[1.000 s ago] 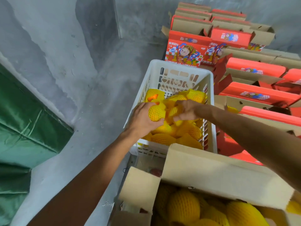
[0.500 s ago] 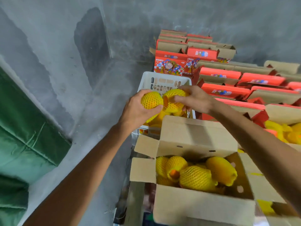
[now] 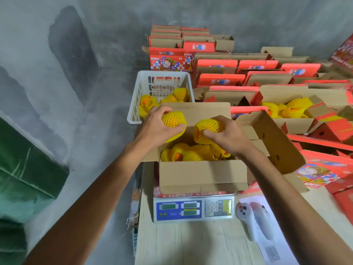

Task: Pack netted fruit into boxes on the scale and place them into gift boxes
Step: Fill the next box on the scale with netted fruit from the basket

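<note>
An open cardboard box (image 3: pixel 202 176) stands on the electronic scale (image 3: pixel 193 209), with several yellow-netted fruits lying inside it. My left hand (image 3: pixel 155 127) grips one netted fruit (image 3: pixel 174 121) just above the box's far left part. My right hand (image 3: pixel 227 135) holds a second netted fruit (image 3: pixel 207 129) over the middle of the box. Behind the box is a white plastic basket (image 3: pixel 142 88) with more netted fruit (image 3: pixel 180 93) in it.
Many red gift boxes (image 3: pixel 217 64) with open flaps fill the right and far side; one (image 3: pixel 286 109) holds netted fruit. A white handheld device (image 3: pixel 252 220) lies on paper right of the scale. A grey concrete wall stands left, with green cloth (image 3: pixel 23 169) low at the left.
Both hands lifted a netted fruit each out of the white basket and carried them toward me, so they now hover over the open box on the scale.
</note>
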A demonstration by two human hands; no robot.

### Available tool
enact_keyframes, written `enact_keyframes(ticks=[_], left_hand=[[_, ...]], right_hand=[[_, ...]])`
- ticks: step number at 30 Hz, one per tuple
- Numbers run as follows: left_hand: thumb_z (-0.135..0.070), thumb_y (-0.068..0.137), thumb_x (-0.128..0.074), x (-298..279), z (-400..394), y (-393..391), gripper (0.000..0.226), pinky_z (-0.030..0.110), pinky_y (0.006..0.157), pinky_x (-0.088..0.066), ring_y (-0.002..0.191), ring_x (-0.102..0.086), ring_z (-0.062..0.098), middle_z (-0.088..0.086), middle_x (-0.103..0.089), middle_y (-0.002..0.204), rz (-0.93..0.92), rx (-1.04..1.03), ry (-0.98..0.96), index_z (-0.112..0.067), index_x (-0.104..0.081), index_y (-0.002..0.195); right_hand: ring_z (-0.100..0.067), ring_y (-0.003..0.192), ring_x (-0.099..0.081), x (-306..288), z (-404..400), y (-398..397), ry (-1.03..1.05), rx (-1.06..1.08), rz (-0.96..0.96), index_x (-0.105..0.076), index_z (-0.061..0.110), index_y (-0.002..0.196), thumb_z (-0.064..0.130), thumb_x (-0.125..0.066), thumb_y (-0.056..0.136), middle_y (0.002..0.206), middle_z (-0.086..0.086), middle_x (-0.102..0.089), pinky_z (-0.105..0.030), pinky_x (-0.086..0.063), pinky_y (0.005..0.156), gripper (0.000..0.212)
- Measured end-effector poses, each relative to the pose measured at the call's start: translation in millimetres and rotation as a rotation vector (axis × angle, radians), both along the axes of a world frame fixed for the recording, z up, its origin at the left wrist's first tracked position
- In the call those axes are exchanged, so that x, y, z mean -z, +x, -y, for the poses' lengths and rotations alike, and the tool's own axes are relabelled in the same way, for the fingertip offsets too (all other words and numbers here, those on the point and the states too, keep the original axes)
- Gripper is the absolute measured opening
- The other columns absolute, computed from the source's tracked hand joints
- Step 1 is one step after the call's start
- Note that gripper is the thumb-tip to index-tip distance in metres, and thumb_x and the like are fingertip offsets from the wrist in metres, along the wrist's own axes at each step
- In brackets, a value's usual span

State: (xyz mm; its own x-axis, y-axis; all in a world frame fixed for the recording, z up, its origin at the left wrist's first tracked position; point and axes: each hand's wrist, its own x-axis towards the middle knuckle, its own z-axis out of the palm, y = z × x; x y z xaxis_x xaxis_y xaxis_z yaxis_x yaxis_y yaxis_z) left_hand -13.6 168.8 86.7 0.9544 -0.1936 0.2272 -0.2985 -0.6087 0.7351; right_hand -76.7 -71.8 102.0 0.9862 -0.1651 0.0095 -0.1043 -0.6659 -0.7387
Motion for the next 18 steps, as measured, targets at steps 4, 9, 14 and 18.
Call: enact_keyframes(ticks=[4,9,14,18], left_hand=[[-0.050,0.078,-0.082,-0.9,21.8,-23.0,0.063,0.035,0.100,-0.046,0.122,-0.052,0.018,-0.002,-0.057,0.130,-0.018,-0.043,0.072,-0.023,-0.060,0.130],[-0.052,0.077,-0.081,2.9,29.8,-42.9,0.066,0.042,0.099,-0.050,0.121,-0.057,0.024,0.002,-0.064,0.128,-0.038,-0.158,0.072,-0.023,-0.059,0.132],[-0.063,0.072,-0.076,10.5,23.6,-52.1,0.068,0.036,0.087,-0.049,0.112,-0.059,0.018,-0.007,-0.064,0.121,-0.054,-0.166,0.100,-0.031,-0.058,0.129],[-0.069,0.068,-0.072,17.7,21.9,-54.4,0.069,0.036,0.082,-0.050,0.107,-0.059,0.015,-0.010,-0.063,0.115,-0.054,-0.156,0.122,-0.034,-0.058,0.125]], right_hand=[[-0.033,0.114,-0.062,8.2,7.8,1.8,-0.087,0.043,-0.002,-0.062,0.018,0.129,0.055,-0.075,0.079,0.118,-0.012,-0.069,-0.045,-0.052,0.096,0.064],[-0.041,0.122,-0.057,25.3,2.7,7.8,-0.203,0.033,-0.028,-0.057,0.011,0.135,0.053,-0.073,0.084,0.127,-0.023,-0.065,-0.042,-0.047,0.097,0.068],[-0.043,0.116,-0.059,32.5,10.5,3.1,-0.429,0.065,0.045,-0.053,0.013,0.137,0.065,-0.051,0.096,0.129,-0.021,-0.059,-0.049,-0.050,0.091,0.067],[-0.039,0.114,-0.062,26.9,14.2,1.1,-0.348,0.135,0.129,-0.061,0.016,0.130,0.061,-0.043,0.101,0.127,-0.016,-0.063,-0.048,-0.051,0.089,0.057]])
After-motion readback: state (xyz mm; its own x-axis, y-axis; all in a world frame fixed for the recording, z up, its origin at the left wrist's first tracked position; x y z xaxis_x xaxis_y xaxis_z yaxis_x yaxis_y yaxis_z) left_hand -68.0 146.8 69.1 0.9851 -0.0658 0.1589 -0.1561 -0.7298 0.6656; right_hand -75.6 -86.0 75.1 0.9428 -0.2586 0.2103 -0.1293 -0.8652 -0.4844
